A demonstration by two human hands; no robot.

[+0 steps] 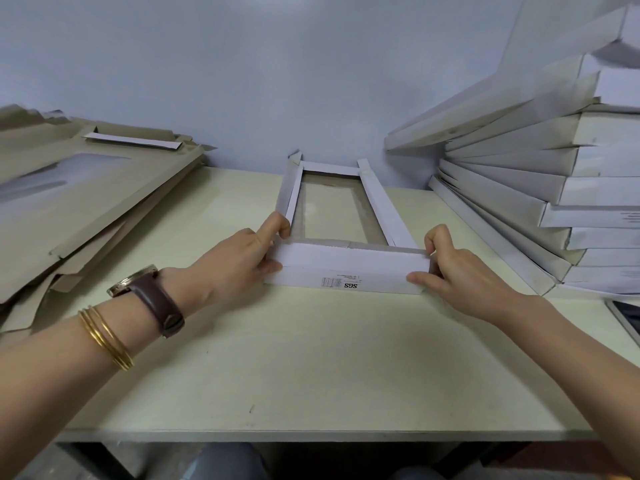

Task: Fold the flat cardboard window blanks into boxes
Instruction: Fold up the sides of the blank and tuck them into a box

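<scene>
Table [311,358] first: finished boxes [554,202] stacked at 2 o'clock, flat blanks [86,202] piled at 10 o'clock, half-folded box [332,216] at 12, mid-table, window panel lying flat. Side walls are up, far wall too (far-left corner looks loose). Near wall [349,268] is the step in hand: left hand [239,258] pinches its 9 o'clock end, right hand [457,271] pinches the 3 o'clock end, fingers curled tight on the card. My read: roll the doubled flap over evenly from both ends, keep the corners square, and press along the crease; uneven pressure likely skews it.
</scene>
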